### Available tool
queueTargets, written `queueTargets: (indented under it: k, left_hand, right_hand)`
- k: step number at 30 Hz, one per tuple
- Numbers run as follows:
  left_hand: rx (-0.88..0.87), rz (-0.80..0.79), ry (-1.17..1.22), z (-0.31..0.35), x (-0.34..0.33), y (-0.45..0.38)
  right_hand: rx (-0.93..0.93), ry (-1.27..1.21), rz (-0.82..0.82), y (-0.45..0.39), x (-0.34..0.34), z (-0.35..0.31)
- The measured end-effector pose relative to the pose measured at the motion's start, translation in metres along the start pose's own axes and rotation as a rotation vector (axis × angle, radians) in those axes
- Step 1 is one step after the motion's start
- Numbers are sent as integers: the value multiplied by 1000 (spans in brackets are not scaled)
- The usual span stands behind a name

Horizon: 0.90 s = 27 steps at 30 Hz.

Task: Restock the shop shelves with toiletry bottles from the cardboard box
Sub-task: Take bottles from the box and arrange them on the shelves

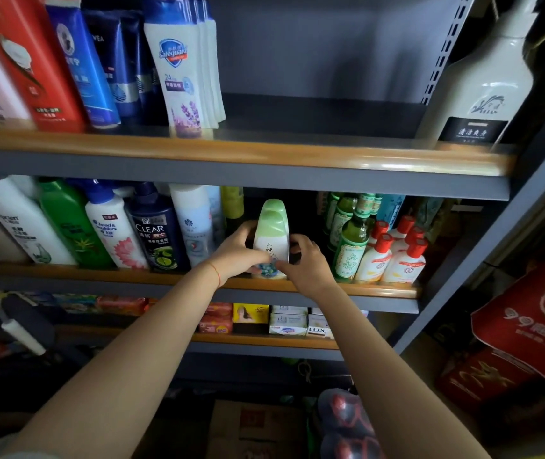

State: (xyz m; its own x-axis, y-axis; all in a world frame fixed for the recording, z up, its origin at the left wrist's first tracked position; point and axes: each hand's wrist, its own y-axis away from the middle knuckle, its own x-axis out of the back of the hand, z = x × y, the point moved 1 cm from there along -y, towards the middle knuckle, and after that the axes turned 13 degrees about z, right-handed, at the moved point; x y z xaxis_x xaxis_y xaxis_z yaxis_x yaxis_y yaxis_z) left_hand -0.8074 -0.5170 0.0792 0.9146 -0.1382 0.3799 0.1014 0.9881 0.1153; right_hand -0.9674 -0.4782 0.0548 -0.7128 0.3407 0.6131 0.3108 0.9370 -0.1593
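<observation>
A white bottle with a pale green top [272, 233] stands upright on the middle shelf [198, 279], in the gap between the shampoo bottles and the green glass bottles. My left hand [236, 251] grips its left side and base. My right hand [304, 263] holds its right side and lower front. A second bottle of the same kind seems to stand just behind it. The cardboard box [251, 429] lies on the floor below, dim and partly cut off by my arms.
Shampoo bottles [152, 226] fill the middle shelf's left; green glass bottles [350, 240] and red-capped white bottles [393, 260] crowd its right. The upper shelf [297, 154] carries Safeguard bottles [185, 74] and a tall white bottle [482, 94], with bare room between. Soap boxes [287, 323] sit lower down.
</observation>
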Motion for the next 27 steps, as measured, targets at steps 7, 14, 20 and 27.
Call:
queueTargets:
  k: [7,14,20,27]
  left_hand:
    - [-124,418,57,-22,17,32]
    - [288,668,159,-154,75,119]
    - [719,880,237,-309,154,232]
    - [1029,946,21,-466,211,343]
  right_hand:
    - [160,-72,380,49,-8,-19]
    - [236,1,-405,105,-127,-26]
    - [280,135,-937,189,-259,-62]
    - [280,305,-1217,310,-439,-88]
